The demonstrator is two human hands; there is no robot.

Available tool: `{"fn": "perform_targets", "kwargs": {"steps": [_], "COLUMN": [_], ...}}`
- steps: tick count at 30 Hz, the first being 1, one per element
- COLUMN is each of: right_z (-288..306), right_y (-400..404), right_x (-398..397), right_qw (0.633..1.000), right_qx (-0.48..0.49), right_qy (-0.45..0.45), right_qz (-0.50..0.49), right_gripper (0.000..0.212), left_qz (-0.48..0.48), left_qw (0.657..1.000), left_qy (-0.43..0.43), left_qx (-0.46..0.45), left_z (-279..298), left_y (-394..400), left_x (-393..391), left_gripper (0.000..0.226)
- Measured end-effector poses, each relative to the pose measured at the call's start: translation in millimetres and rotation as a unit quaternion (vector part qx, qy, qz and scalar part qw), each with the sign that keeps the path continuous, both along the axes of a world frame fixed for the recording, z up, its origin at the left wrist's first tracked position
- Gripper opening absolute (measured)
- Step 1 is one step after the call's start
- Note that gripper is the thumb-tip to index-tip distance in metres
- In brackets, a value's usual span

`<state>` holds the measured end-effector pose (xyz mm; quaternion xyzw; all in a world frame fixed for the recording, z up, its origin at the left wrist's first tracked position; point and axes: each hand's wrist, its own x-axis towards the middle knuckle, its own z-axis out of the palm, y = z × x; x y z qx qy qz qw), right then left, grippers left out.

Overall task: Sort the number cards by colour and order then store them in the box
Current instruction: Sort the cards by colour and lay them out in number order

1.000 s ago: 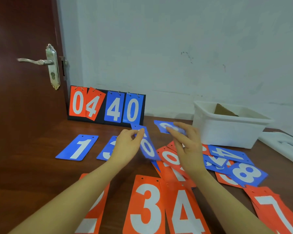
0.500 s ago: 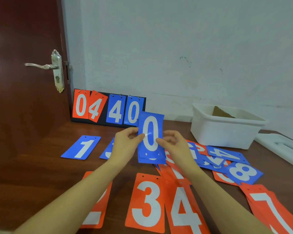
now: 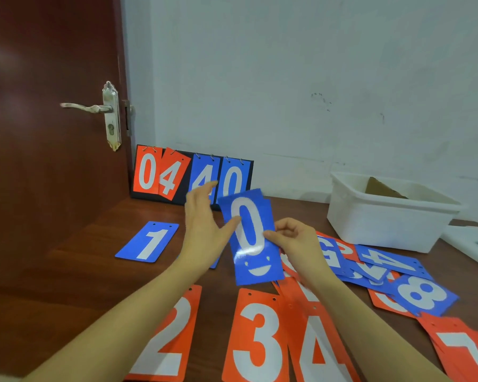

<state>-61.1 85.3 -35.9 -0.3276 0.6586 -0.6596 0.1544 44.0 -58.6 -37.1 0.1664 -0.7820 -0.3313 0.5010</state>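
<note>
Nearest, the red 2 (image 3: 160, 337), 3 (image 3: 255, 337) and 4 (image 3: 319, 351) lie in a row on the surface (image 3: 53, 285), so careless forearms could knock that order askew. Above them the right hand (image 3: 297, 244) pinches a small stack fronted by the blue 0 card (image 3: 250, 235), with the left hand (image 3: 204, 224) spread, thumb touching its edge. That one-sided pinch could let the cards behind slide into the unsorted heap (image 3: 370, 268), well short of the white box (image 3: 387, 216).

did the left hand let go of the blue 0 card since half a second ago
Yes. The left hand has opened, its fingers now reaching up toward the scoreboard; only its thumb touches the blue 0 card, which the right hand pinches.
</note>
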Motion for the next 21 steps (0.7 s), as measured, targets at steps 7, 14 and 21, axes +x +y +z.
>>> {"fn": "perform_targets", "kwargs": {"steps": [7, 14, 21], "right_z": [2.0, -8.6, -35.3], "right_y": [12.8, 23.2, -12.9], "right_x": [-7.3, -18.2, -30.8], "right_qw": [0.999, 0.991, 0.986], "right_qx": [0.001, -0.052, 0.055], "right_qy": [0.033, -0.009, 0.038], "right_qz": [0.013, -0.124, -0.156], "right_gripper": [0.015, 0.013, 0.016], "left_qz": [0.015, -0.014, 0.074], "left_qw": [0.908, 0.958, 0.990], "left_qy": [-0.155, -0.119, -0.098], "left_qx": [-0.388, -0.262, -0.065], "left_z": [1.4, -2.7, -8.8], "left_y": [-1.4, -0.9, -21.1], "left_x": [-7.0, 4.6, 25.5], "left_gripper": [0.043, 0.032, 0.028]}}
